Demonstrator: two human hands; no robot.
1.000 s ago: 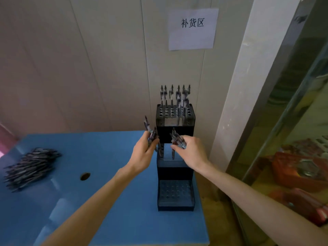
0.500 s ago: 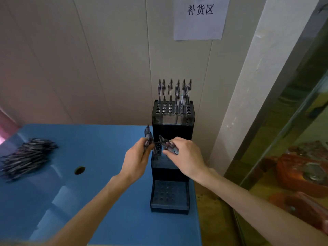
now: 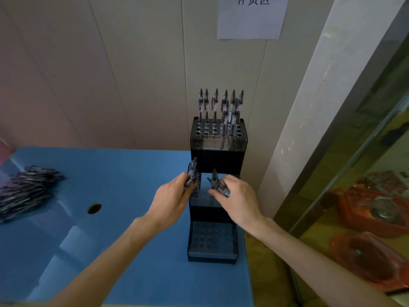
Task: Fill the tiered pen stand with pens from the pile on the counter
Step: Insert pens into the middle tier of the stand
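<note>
Head view: both hands, left hand and right hand, grip pens over the pen stand middle tier (pile far left on the desk); a loosely held bundle could slip, scattering pens.

I see a white paper sheet with black printed characters stuck on the pale panelled wall, top cut off by the frame. Blue counter top has a small round dark hole on its left half. Right of the wall, a whitish scuffed pillar, then a glass pane with blurry orange-red objects behind it
</note>
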